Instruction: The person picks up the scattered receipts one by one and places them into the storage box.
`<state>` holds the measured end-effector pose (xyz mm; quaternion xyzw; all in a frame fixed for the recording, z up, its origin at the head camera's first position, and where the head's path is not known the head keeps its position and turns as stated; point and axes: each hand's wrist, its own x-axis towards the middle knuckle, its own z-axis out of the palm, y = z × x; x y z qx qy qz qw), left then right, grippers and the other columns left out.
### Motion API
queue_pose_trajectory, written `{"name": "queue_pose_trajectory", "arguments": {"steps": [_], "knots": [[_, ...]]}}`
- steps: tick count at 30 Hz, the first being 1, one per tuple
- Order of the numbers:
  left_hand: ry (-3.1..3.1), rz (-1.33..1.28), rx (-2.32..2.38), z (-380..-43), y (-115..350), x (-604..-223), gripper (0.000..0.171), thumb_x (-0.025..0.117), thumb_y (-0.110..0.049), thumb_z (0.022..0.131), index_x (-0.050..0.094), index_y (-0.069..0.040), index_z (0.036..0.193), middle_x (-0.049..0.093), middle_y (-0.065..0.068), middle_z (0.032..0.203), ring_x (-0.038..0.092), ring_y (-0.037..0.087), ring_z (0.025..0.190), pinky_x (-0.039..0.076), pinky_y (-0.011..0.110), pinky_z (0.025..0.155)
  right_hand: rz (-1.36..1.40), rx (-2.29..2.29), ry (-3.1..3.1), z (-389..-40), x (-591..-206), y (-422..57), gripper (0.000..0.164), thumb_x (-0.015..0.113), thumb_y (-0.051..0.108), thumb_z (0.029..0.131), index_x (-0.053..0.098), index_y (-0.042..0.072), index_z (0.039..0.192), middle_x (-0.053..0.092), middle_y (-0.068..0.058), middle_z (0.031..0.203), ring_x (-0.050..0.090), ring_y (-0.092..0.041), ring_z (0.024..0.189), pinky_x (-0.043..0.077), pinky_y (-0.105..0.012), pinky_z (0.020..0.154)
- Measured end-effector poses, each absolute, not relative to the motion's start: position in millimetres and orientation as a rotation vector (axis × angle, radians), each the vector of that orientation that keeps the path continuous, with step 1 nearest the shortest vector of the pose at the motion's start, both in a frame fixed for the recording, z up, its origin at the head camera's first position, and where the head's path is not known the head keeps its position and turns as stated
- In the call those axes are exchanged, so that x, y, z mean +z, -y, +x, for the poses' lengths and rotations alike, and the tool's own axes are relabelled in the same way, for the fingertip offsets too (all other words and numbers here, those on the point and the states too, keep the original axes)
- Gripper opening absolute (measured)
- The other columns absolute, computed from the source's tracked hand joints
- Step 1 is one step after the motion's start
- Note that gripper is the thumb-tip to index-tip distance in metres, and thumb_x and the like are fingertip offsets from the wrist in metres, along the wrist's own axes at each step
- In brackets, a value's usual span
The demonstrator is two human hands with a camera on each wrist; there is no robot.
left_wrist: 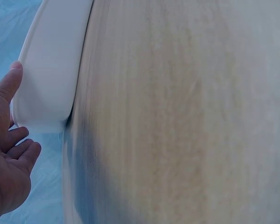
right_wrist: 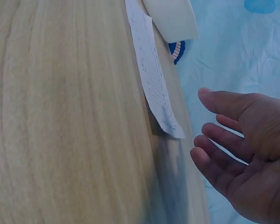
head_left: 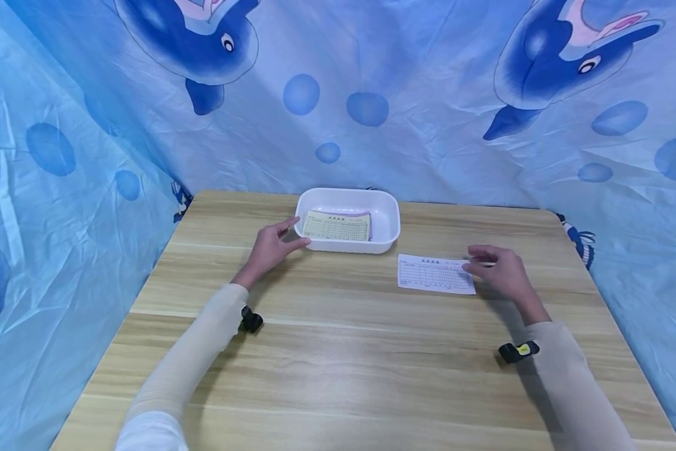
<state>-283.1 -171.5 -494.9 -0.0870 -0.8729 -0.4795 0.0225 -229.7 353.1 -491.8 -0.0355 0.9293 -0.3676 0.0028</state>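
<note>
In the head view, a white plastic tray [head_left: 385,245] stands at the table's back edge with a yellowish printed slip [head_left: 338,227] in it, over a purplish sheet. My left hand [head_left: 272,245] holds the tray's front left corner between thumb and index finger; the left wrist view shows the thumb [left_wrist: 11,80] at the rim and the other fingers loosely curled. A white printed slip [head_left: 435,275] lies to the tray's right, its right end slightly raised. Beside that end is my right hand [head_left: 498,269], its relaxed fingers apart from the paper in the right wrist view.
A wooden table [head_left: 338,376] carries all of this. Blue cloth [head_left: 439,169] with dolphin pictures hangs behind and at the sides. Corded ties [head_left: 582,244] show by the back corners.
</note>
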Motion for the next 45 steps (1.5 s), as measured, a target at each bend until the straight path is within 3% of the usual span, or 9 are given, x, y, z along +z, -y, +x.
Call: {"name": "queue_pose_trajectory", "arguments": {"steps": [13, 23, 28, 33, 45], "knots": [[2.702, -0.277, -1.497, -284, 172, -495, 0.083, 0.083, -0.054, 0.081, 0.054, -0.014, 0.148, 0.047, 0.007, 0.156, 0.050, 0.031, 0.140, 0.046, 0.047, 0.112, -0.141, -1.050, -2.844, -234, -498, -358, 0.053, 0.078, 0.017, 0.092, 0.060, 0.003, 0.140, 0.060, -0.024, 0.139, 0.058, -0.043, 0.126, 0.049, -0.060, 0.102], [2.692, -0.279, -1.504, -284, 171, -494, 0.082, 0.083, -0.053, 0.082, 0.055, -0.013, 0.148, 0.048, 0.009, 0.155, 0.050, 0.031, 0.139, 0.047, 0.047, 0.111, -0.152, -1.038, -2.879, -235, -505, -356, 0.046, 0.076, 0.007, 0.091, 0.063, 0.001, 0.134, 0.063, -0.025, 0.133, 0.060, -0.043, 0.122, 0.050, -0.059, 0.100], [2.691, -0.278, -1.498, -284, 172, -495, 0.082, 0.083, -0.052, 0.081, 0.055, -0.013, 0.147, 0.049, 0.009, 0.154, 0.051, 0.031, 0.139, 0.047, 0.047, 0.111, -0.141, -1.015, -2.896, -236, -506, -356, 0.044, 0.077, 0.007, 0.090, 0.065, 0.002, 0.133, 0.067, -0.020, 0.116, 0.063, -0.034, 0.104, 0.055, -0.042, 0.087], [2.698, -0.267, -1.491, -285, 171, -496, 0.083, 0.083, -0.053, 0.081, 0.055, -0.013, 0.147, 0.049, 0.008, 0.155, 0.051, 0.032, 0.139, 0.047, 0.047, 0.111, -0.139, -1.014, -2.908, -236, -506, -355, 0.043, 0.078, 0.007, 0.089, 0.066, 0.003, 0.130, 0.066, -0.013, 0.102, 0.060, -0.026, 0.092, 0.049, -0.022, 0.071], [2.692, -0.268, -1.493, -285, 172, -496, 0.081, 0.083, -0.053, 0.082, 0.056, -0.012, 0.147, 0.050, 0.008, 0.154, 0.052, 0.032, 0.138, 0.048, 0.046, 0.111, -0.200, -1.043, -2.979, -232, -506, -354, 0.028, 0.076, 0.005, 0.090, 0.071, -0.004, 0.117, 0.072, -0.015, 0.094, 0.065, -0.024, 0.083, 0.050, -0.017, 0.065]]}}
